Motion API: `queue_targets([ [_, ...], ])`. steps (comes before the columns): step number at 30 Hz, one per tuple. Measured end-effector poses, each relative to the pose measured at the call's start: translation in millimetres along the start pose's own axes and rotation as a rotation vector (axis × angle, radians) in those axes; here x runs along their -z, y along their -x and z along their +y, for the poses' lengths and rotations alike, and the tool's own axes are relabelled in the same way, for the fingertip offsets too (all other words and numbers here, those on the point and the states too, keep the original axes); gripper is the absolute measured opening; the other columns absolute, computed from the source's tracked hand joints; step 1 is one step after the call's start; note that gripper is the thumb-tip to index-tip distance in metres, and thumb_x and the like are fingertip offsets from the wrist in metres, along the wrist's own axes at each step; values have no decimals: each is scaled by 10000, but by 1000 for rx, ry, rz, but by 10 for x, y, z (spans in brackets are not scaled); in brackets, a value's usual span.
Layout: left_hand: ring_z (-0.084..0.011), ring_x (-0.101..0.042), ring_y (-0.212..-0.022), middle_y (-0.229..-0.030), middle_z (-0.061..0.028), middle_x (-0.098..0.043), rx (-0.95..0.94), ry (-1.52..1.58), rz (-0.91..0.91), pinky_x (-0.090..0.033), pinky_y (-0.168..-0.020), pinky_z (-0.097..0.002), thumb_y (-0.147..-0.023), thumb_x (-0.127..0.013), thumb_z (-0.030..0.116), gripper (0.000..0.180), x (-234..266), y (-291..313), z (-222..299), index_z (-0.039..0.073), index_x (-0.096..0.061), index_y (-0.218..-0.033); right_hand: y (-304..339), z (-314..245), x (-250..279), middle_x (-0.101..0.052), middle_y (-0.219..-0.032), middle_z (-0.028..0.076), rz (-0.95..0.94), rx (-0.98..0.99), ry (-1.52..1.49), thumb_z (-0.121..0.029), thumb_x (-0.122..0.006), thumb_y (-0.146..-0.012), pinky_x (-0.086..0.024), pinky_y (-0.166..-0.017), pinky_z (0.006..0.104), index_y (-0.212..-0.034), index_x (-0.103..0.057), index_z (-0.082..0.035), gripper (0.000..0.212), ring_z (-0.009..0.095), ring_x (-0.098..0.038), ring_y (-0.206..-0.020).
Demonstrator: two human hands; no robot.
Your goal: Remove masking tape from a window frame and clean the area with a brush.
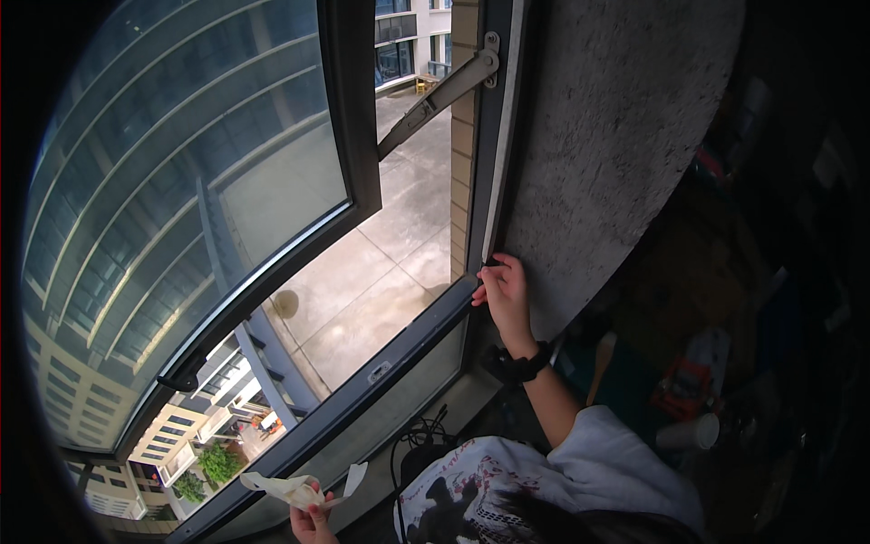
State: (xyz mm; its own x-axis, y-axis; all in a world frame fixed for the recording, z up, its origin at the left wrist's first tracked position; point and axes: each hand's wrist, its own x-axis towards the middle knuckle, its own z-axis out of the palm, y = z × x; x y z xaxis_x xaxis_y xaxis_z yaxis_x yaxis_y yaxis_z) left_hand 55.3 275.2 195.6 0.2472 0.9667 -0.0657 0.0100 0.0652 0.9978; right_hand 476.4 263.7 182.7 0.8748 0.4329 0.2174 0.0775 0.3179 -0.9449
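Note:
My left hand (314, 524), at the lower edge, is closed around a crumpled, whitish paper-like strip (304, 492) whose loose ends stick out to both sides. My right hand (504, 288) is raised to the lower right corner of the window frame (489, 136). Its fingers are bent and pinched together against the frame's inner edge; what lies between them is too small to make out. A narrow pale strip (505, 145) runs down along that edge to my fingertips. A dark watch (517, 364) sits on my right wrist.
The window sash (364, 172) is swung outward, held by a metal stay arm (435, 104), with a dark handle (184, 374). Beyond the lower frame lies a drop to a paved courtyard (362, 281). A rough grey wall (598, 136) borders the right. Dark cables (424, 435) hang below the sill.

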Motion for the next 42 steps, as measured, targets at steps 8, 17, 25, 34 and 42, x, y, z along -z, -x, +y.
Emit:
queue_targets([
  [8, -155, -536, -944, -1081, -111, -559, 7, 33, -17, -423, -809, -254, -912, -499, 139, 312, -104, -9, 96, -66, -471, -1145, -55, 188, -44, -512, -978, 75, 144, 291, 36, -31, -536, -839, -469, -736, 254, -1073, -439, 10, 257, 132, -520, -838],
  [17, -147, -533, -920, -1040, -90, -571, 19, -12, 4, -416, -810, -267, -905, -510, 128, 275, -177, 2, 30, -51, -501, -1114, -29, 134, -160, -455, -1073, 99, 189, 362, -57, 48, -513, -804, -419, -860, 265, -1064, -406, -1, 286, 162, -476, -958],
  [25, -149, -531, -923, -1035, -88, -573, 44, -52, 17, -415, -808, -266, -900, -514, 123, 257, -176, -19, 39, -41, -513, -1098, -49, 95, -175, -429, -1038, 91, 151, 382, -99, 82, -533, -776, -413, -838, 245, -1077, -373, -27, 358, 155, -456, -946],
  [34, -142, -537, -902, -1021, -77, -578, 70, 20, -93, -429, -784, -263, -890, -528, 112, 257, -170, -122, -78, -41, -519, -1097, 129, -22, -334, -439, -990, 64, -14, 547, 175, 82, -541, -774, -421, -715, 220, -1039, -392, -22, 321, 115, -483, -829],
  [42, -144, -534, -929, -1027, -84, -573, 13, -17, 1, -427, -798, -266, -891, -517, 90, 251, -164, -53, 27, -47, -516, -1101, 100, 248, -144, -441, -1047, 110, 135, 279, 126, -8, -533, -833, -451, -722, 248, -1238, -355, 21, 443, 136, -514, -797],
])
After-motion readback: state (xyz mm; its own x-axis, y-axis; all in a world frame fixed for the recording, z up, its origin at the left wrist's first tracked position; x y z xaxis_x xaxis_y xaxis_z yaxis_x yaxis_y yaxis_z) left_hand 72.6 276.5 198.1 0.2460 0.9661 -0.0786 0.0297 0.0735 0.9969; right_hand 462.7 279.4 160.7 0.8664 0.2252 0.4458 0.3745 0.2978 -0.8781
